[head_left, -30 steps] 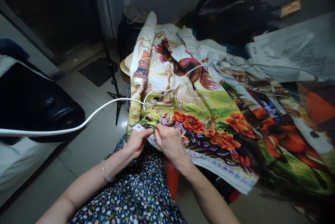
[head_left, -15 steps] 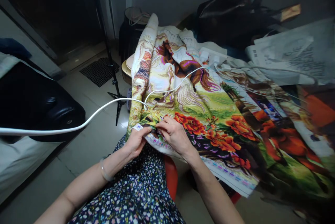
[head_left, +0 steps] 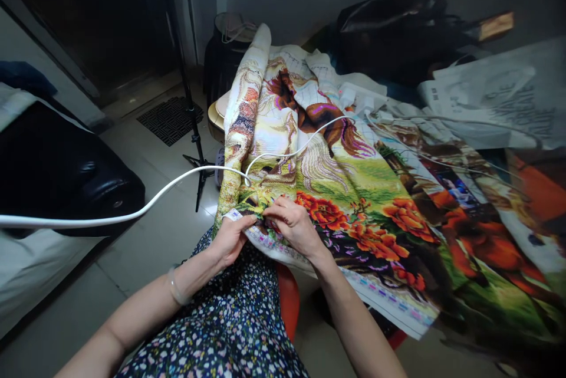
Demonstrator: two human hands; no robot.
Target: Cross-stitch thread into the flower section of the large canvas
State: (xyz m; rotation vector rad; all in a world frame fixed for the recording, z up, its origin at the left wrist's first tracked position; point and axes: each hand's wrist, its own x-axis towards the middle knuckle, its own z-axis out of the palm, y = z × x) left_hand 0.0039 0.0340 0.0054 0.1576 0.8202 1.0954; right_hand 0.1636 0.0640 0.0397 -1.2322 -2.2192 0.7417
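A large cross-stitch cloth (head_left: 325, 168) with horses and orange flowers spreads in front of me, its left side rolled into a thick tube (head_left: 243, 104). My left hand (head_left: 230, 239) grips the cloth's white printed lower edge, thumb on top and fingers underneath. Just to its right, my right hand (head_left: 292, 222) is closed in a pinch against the stitched side, close to the left thumb. Whatever sits between its fingertips is too small to make out. A white cable (head_left: 177, 180) arches over to the cloth just above my hands.
A black tripod stand (head_left: 194, 136) rises left of the cloth, near a dark floor mat (head_left: 170, 120). Black padded furniture (head_left: 66, 171) stands at far left. A black bag (head_left: 393, 18) and a white plastic bag (head_left: 490, 95) lie at the back right. A red stool (head_left: 288, 301) shows below.
My view has shifted very slightly, so the surroundings sit a little differently. Both hands keep nearly the same place and hold on the cloth.
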